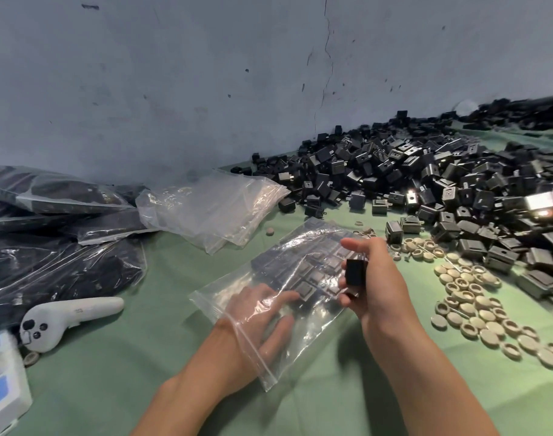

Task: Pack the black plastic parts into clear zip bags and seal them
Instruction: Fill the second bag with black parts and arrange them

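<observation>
Grey-blue wall [174, 73], scuffed and cracked, runs behind a surface covered in green cloth [143, 357]. At the far right, a big heap of black parts [426, 171] spreads from the wall toward the near side. Just in front of the heap, on the near right, lies a scatter of beige round caps [476, 306].

In the middle of the cloth lies a clear zip bag [300, 328], set at an angle with its mouth toward the near side. The left hand [262, 319] is inside the bag, palm down. Its fingers are straight and spread, and the fingertips reach rows of packed parts [306, 275] laid flat in the far half of the bag. The right hand [375, 278] is at the bag's right edge, its fingers and thumb curled round a single black part [356, 272] held above the cloth.

Beyond the bag and a little to the left lies a loose stack of empty clear bags [212, 206]. Further left, several filled bags [58, 262], dark with contents, are piled against the wall and toward the near side. Near them at the left lies a white handheld controller [64, 316] with dark buttons. A white box [1, 388] with a blue label sits at the near left edge.
</observation>
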`<state>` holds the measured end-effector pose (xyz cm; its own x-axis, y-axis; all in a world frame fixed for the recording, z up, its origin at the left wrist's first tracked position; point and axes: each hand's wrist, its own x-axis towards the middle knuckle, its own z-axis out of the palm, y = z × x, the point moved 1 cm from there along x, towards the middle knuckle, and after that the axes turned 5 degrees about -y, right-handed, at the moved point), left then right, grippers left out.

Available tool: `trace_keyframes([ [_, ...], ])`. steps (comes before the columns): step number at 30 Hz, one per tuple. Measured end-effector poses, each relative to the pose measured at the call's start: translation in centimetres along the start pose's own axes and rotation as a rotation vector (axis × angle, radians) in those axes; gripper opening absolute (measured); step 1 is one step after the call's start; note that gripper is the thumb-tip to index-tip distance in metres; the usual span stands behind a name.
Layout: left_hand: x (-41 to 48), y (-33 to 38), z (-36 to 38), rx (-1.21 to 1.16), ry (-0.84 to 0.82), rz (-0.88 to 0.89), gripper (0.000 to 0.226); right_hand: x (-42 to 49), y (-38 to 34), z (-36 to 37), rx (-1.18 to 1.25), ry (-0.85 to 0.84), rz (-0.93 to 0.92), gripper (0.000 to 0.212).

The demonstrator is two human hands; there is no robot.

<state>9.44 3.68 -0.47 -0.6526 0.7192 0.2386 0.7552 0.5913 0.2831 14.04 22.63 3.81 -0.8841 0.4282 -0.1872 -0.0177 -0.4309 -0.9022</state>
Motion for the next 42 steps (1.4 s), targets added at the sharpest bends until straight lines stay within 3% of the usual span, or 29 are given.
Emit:
trace_keyframes([
  [4,0.1,0.2,0.0,0.034,0.037,-0.006,0.032,0.2,0.0,0.2,0.043,-0.008,-0.023,0.022],
  [7,-1.7,-1.0,-0.5,-0.104,0.062,-0.094,0.03,0.1,0.1,0.8,0.061,-0.086,-0.058,0.015],
  [12,-5.8,-1.9,-3.5,-0.303,0.541,-0.284,0.026,-1.3,0.6,1.6,-0.191,-0.36,-0.153,0.032],
  [14,-6.5,-0.8,-4.1,-0.405,0.638,-0.293,0.023,-2.2,0.9,2.5,-0.301,-0.494,-0.188,0.036],
  [18,-6.1,1.3,-4.1,-0.595,0.427,-0.217,0.027,-3.0,2.4,4.2,-0.43,-0.712,-0.121,0.049],
  [22,-6.5,1.5,-4.6,-0.736,0.253,-0.177,0.03,-3.1,3.0,4.1,-0.503,-0.685,-0.136,0.06],
  [27,-6.5,1.3,-4.6,-0.758,0.184,-0.218,0.033,-2.9,3.3,4.2,-0.584,-0.729,-0.167,0.082],
  [30,-6.9,0.8,-4.8,-0.58,0.202,-0.177,0.037,-3.3,3.4,4.5,-0.58,-0.778,-0.178,0.088],
  [32,-7.7,-0.1,-4.8,-0.389,0.201,-0.184,0.036,-3.3,3.0,4.4,-0.545,-0.717,-0.25,0.079],
  [38,-9.6,-1.9,-3.5,-0.16,0.188,-0.214,0.044,-1.8,1.4,2.6,-0.554,-0.238,-0.396,0.022],
  [42,-7.9,-0.3,-2.3,-0.189,0.24,-0.155,0.05,-1.6,2.0,2.1,-0.722,-0.107,-0.432,0.023],
])
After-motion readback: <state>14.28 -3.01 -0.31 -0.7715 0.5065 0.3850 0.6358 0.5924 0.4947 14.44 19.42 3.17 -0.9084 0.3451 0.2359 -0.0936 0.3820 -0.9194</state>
